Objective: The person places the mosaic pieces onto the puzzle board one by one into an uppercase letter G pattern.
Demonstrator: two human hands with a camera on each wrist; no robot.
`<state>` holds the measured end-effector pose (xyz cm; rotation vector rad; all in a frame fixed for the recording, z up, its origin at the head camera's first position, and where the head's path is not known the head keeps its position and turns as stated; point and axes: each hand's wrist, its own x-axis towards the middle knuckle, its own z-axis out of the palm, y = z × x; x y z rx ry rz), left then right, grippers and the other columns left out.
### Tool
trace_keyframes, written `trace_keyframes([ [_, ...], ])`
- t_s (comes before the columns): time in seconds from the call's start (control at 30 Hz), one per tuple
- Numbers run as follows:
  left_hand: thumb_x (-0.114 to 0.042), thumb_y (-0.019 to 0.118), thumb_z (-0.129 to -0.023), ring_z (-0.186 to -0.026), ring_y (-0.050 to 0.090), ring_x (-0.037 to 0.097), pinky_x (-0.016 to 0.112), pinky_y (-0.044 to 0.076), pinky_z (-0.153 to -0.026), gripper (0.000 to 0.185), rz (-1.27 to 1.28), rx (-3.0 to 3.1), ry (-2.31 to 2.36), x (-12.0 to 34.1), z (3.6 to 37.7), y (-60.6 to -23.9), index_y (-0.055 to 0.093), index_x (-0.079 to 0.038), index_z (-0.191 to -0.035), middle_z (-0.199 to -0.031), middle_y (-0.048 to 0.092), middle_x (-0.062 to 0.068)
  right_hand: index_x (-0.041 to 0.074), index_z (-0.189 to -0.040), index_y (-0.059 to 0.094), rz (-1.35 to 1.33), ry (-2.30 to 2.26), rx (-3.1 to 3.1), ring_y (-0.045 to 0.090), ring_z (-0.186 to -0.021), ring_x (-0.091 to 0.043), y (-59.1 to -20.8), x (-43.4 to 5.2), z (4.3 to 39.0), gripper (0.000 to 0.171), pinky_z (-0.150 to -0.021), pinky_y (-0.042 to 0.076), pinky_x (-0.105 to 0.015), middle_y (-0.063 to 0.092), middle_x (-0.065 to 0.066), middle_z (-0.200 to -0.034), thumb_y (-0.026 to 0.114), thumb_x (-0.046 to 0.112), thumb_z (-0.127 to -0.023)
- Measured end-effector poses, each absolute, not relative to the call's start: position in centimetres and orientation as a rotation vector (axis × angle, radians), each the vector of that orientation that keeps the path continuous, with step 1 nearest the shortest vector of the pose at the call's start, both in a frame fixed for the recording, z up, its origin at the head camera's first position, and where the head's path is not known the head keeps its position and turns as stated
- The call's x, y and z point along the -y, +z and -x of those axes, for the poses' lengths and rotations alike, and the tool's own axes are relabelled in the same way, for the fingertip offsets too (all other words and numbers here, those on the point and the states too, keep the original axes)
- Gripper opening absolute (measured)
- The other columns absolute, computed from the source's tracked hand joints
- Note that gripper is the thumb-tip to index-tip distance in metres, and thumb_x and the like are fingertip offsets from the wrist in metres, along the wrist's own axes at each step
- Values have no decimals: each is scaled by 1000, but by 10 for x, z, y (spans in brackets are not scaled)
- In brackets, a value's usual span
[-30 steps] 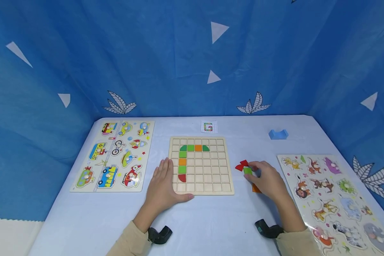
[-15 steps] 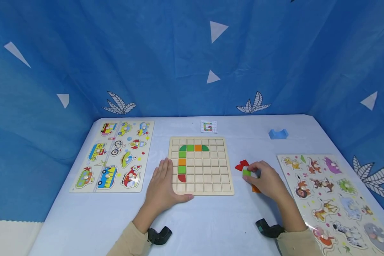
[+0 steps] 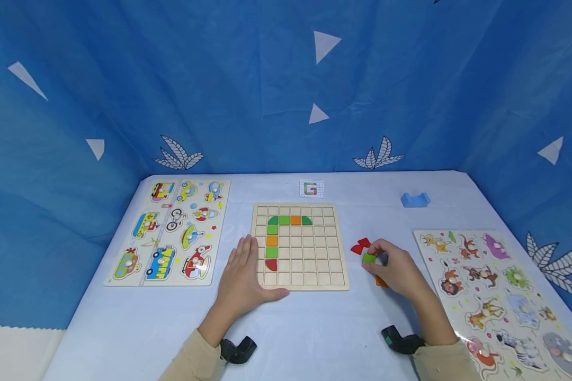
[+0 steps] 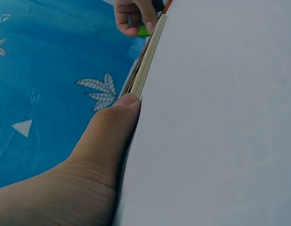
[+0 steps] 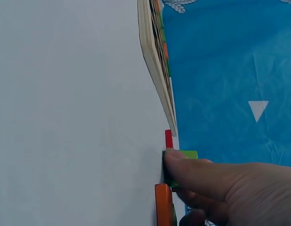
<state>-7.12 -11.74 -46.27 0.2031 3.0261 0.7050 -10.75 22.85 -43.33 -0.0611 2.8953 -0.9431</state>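
In the head view my left hand point(image 3: 240, 272) lies with straight fingers against the left side of a wooden grid board point(image 3: 340, 284), its thumb along the near edge. Green, orange and red tiles fill some cells, running down the left and along the top. Right of the board, my right hand point(image 3: 398, 267) pinches a green square block point(image 3: 369, 258) between thumb and fingers. Two red pieces point(image 3: 357, 248) lie just beyond its fingertips. An orange block point(image 3: 381, 281) sits partly under the hand; the right wrist view shows this orange block point(image 5: 162, 205) near the thumb.
A small pattern card point(image 3: 312, 189) lies behind the board. To the left is a vehicle puzzle point(image 3: 171, 238); an animal puzzle point(image 3: 498, 301) lies at the right. A blue notched block point(image 3: 415, 200) stands at the back right. Blue cloth point(image 3: 267, 106) hangs behind the table.
The green block in my right hand has shifted slightly and now looks tilted. My left hand and the board have kept their place.
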Motion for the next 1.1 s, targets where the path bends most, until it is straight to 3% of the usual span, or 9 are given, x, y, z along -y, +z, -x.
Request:
trace_keyframes([
  [0.17,-83,71,-60,-157,6,29,49,12,-126,139,-211,-3034,701,118,71,-463,13,-3,-159,-168,9,12,16,-101,64,82,-1085,-2900,51,-70,-19,-432,-223,106,20,-53,45,-23,67,-3,-94,77,15,-86],
  [0.8,-83,70,-61,-156,5,29,48,12,-126,139,-186,-3018,680,120,71,-459,12,-3,-159,-168,8,12,26,-93,68,243,-1325,-2648,50,-59,-18,-429,-126,102,20,-49,41,-22,66,7,-86,83,23,-81],
  [1.1,-84,69,-61,-156,7,31,48,13,-126,139,-190,-3028,675,118,70,-461,14,-1,-158,-168,10,14,23,-90,67,395,-1325,-2657,50,-57,-11,-432,-87,101,17,-49,41,-22,65,11,-77,82,19,-82],
])
